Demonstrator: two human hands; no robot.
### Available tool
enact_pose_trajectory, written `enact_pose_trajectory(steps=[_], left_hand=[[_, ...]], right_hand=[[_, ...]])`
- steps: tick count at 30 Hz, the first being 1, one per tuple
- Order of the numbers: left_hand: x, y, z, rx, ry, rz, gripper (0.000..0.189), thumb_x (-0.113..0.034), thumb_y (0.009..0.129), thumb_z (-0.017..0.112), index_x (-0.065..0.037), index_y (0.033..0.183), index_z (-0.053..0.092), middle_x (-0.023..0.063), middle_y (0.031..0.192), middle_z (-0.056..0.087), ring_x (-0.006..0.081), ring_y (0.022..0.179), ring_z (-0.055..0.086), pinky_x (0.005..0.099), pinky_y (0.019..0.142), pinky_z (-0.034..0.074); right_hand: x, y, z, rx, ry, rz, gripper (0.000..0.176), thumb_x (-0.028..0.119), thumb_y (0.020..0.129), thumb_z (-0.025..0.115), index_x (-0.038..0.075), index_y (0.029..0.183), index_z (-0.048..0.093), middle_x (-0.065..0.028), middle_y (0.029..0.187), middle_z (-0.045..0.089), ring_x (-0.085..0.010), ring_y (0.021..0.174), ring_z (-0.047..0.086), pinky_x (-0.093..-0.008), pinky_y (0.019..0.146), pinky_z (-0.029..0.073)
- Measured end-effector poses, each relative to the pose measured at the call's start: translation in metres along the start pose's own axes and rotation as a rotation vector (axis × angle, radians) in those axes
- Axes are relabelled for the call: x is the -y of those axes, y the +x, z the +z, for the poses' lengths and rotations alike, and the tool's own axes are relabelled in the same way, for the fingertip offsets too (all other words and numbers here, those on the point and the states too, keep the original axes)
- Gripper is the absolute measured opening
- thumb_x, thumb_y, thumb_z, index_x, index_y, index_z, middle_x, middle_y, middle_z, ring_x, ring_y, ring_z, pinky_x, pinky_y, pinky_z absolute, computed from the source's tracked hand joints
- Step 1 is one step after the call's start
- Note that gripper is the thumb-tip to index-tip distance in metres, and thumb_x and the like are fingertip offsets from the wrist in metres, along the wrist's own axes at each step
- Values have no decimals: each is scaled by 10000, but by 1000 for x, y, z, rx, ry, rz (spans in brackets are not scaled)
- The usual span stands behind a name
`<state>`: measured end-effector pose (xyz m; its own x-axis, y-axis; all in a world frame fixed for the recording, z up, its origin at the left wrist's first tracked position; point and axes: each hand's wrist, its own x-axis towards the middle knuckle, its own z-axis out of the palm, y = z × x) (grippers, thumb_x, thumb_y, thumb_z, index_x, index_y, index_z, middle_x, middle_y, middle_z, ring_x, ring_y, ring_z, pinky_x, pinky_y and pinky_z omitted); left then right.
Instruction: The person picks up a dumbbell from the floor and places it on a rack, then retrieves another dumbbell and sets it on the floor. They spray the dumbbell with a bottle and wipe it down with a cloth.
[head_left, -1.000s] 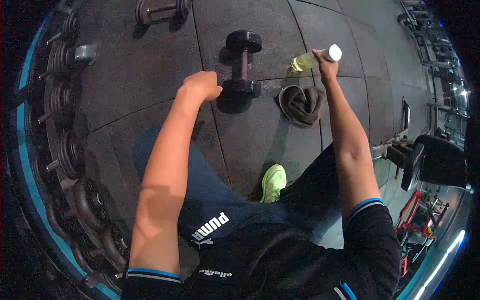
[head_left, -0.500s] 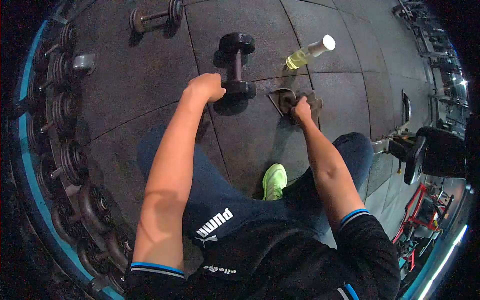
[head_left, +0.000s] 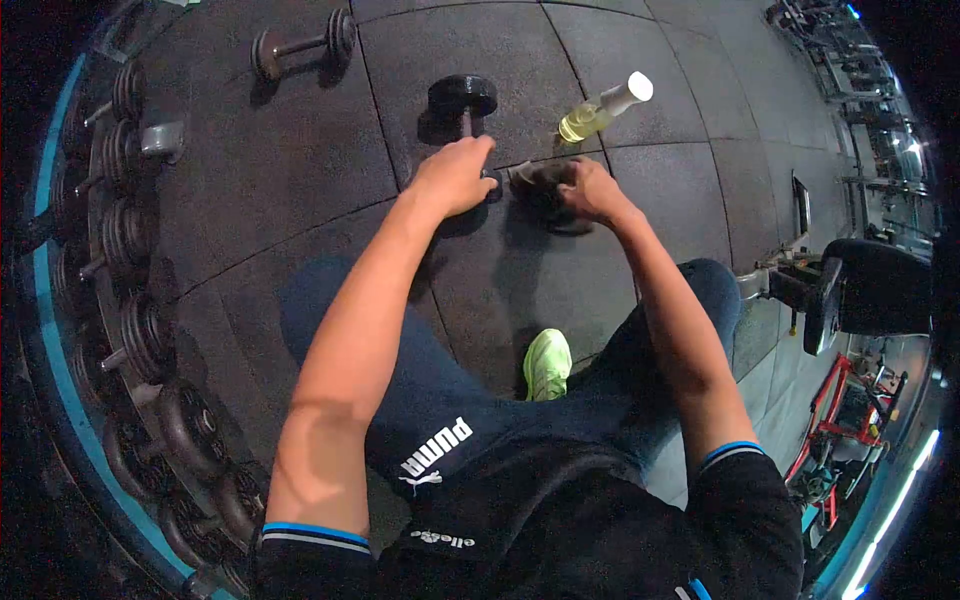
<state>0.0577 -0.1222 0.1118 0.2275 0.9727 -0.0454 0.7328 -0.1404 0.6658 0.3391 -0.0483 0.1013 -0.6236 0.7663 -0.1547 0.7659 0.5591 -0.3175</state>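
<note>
A black dumbbell lies on the floor ahead of me, its far head (head_left: 463, 94) in full view. My left hand (head_left: 452, 178) is over its near head, thumb and index finger spread around it, covering most of that head and part of the handle. Just to the right, my right hand (head_left: 595, 192) pinches a dark grey-brown cloth (head_left: 543, 190). The cloth is blurred by motion and hangs close to the dumbbell's near head. Beyond the cloth stands a clear spray bottle (head_left: 590, 117) with yellow liquid and a white top.
Another dumbbell (head_left: 303, 46) rests on the floor at the far left. A rack of dumbbells (head_left: 130, 235) runs along my left side. On the right are a black padded bench (head_left: 880, 287) and a red-framed machine (head_left: 838, 410). Dark rubber tiles (head_left: 290, 160) cover the floor.
My left hand has moved right, from beside the dumbbell to over its near head. My right hand has swung the cloth left toward the dumbbell. The view has shifted slightly.
</note>
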Motion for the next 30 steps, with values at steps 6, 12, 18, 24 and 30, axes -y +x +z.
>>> enact_pose_trajectory(steps=[6, 12, 18, 24, 30], left_hand=[[-8, 4, 8, -17, -76, 88, 570, -260, 806, 793, -20, 1273, 569, 188, 1258, 617, 360, 1219, 576, 420, 1043, 458], [-14, 17, -16, 44, -795, -22, 83, -95, 871, 580, -25, 830, 566, 54, 807, 671, 108, 864, 608, 291, 769, 473], [-39, 6, -13, 61, -966, 85, 310, -139, 872, 706, -31, 1150, 621, 77, 1105, 673, 122, 1031, 602, 330, 960, 467], [-41, 11, -26, 170, -775, 30, 373, -135, 841, 736, -27, 1177, 614, 33, 1052, 677, 98, 974, 602, 279, 876, 479], [-37, 7, -20, -102, -746, 93, 335, -11, 871, 628, -44, 1203, 601, 31, 1039, 678, 132, 1001, 631, 303, 897, 496]], right_hand=[[83, -2, -82, -40, 439, 61, 297, 211, 885, 702, -3, 1055, 586, -203, 903, 645, -331, 848, 643, -449, 788, 495], [66, -5, -106, 81, 662, 20, 385, 161, 898, 754, 43, 1208, 559, -110, 1052, 675, -176, 982, 628, -345, 854, 500], [68, -6, -116, 196, 558, 8, 375, 120, 851, 784, 2, 1128, 561, -59, 1082, 634, -141, 1004, 576, -311, 883, 464], [77, -7, -116, 39, 527, -97, 424, 87, 822, 766, 20, 1179, 546, -112, 987, 652, -175, 839, 635, -347, 718, 520], [84, -10, -116, 387, 554, 70, 500, 38, 774, 729, 12, 1247, 570, -116, 896, 691, -194, 669, 641, -357, 622, 538]])
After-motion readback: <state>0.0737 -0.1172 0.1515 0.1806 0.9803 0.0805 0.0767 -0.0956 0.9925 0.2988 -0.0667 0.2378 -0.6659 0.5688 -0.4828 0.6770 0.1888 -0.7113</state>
